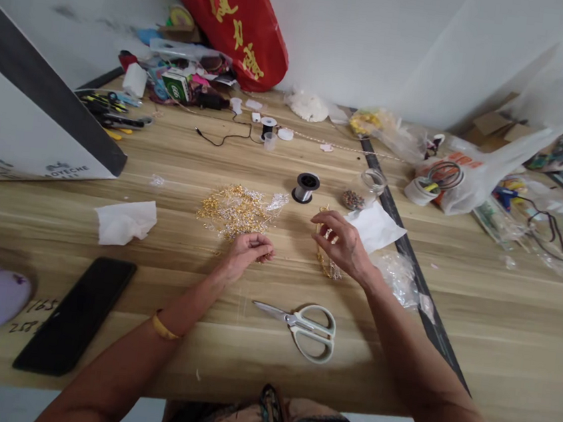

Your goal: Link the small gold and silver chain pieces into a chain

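Observation:
My left hand [251, 251] is closed in a pinch just in front of a tangled heap of small gold and silver jewellery pieces [236, 209]. What sits between its fingertips is too small to make out. Above a smaller strip of gold and silver pieces [328, 268], my right hand [342, 243] has its fingers curved, with a gap between thumb and forefinger. The hand partly hides that strip. Scissors with pale handles [303, 322] lie in front of both hands. A spool of thin wire [306, 188] stands beyond them.
A jar of beads [364, 189] stands behind a white paper sheet [377, 228]. Clear plastic bags [398, 277] lie right of my right hand. At left are a tissue [125, 223], a black phone [76, 317] and a large box [33, 124]. Clutter and a red bag [235, 25] line the back.

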Demonstrator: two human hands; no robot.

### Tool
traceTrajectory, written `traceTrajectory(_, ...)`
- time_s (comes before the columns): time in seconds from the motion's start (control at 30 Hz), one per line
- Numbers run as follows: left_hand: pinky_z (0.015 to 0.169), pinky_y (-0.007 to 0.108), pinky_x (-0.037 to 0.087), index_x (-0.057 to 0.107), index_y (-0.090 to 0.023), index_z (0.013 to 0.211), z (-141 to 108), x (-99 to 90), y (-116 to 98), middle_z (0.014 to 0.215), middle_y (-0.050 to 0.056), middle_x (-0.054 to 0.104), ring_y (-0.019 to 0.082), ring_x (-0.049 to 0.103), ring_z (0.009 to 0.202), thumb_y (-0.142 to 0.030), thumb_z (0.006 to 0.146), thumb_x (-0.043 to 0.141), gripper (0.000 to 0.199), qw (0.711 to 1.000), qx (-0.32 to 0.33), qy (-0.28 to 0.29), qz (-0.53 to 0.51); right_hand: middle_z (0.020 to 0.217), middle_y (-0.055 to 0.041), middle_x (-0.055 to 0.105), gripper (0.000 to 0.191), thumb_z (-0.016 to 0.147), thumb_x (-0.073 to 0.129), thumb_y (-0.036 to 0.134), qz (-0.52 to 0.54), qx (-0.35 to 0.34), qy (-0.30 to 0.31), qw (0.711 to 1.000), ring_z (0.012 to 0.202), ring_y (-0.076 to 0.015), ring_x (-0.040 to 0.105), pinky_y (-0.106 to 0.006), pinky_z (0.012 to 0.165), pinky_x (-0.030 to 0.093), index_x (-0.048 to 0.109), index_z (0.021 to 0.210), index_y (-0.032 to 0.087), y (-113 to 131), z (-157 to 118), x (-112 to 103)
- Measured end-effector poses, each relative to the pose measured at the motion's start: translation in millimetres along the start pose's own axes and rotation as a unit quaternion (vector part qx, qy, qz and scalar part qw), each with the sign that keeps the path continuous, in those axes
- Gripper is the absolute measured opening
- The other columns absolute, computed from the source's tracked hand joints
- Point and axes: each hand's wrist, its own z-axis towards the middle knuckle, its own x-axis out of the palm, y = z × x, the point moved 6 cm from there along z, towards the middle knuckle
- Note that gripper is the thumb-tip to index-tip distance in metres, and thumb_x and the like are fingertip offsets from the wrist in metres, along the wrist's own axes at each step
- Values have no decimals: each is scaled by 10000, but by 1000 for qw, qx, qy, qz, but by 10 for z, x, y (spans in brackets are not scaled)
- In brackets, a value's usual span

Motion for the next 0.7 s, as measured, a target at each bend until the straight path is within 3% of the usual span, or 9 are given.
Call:
traceTrajectory(0.1, 541, 211, 436, 618, -109, 691, -2, 10, 5, 626, 33, 664, 98, 588, 556, -276, 577, 773, 255, 1000, -4, 10, -17, 1036, -93, 602, 159, 880, 509, 208, 34, -47, -2, 998, 762, -148, 601, -263, 614, 503, 604, 1007, 194, 247, -8, 89)
traceTrajectory(0.27, 541, 221, 437, 616, -108, 702, -1, 18, 9, 631, 33, 665, 97, 583, 543, -262, 559, 788, 271, 998, -17, 19, -58, 1055, -106, 616, 191, 930, 427, 198, 56, -141, 98, 984, 961, -178, 608, -317, 822, 509, 587, 1035, 204, 499, -49, 470)
traceTrajectory(0.5, 528, 211, 418, 632, -110, 730, 1, 15, 11, 622, 25, 657, 95, 575, 543, -251, 569, 781, 261, 996, -9, 35, -75, 1087, -111, 603, 167, 929, 434, 216, 117, -127, 95, 980, 969, -169, 603, -310, 825, 511, 559, 1038, 197, 419, -23, 692)
traceTrajectory(0.7, 539, 210, 423, 623, -118, 704, 5, 15, 11, 627, 18, 654, 91, 570, 550, -263, 590, 769, 235, 999, 4, 30, -35, 884, -63, 627, 115, 907, 471, 220, 111, -81, 98, 986, 776, -144, 604, -268, 710, 491, 563, 964, 181, 328, -17, 734)
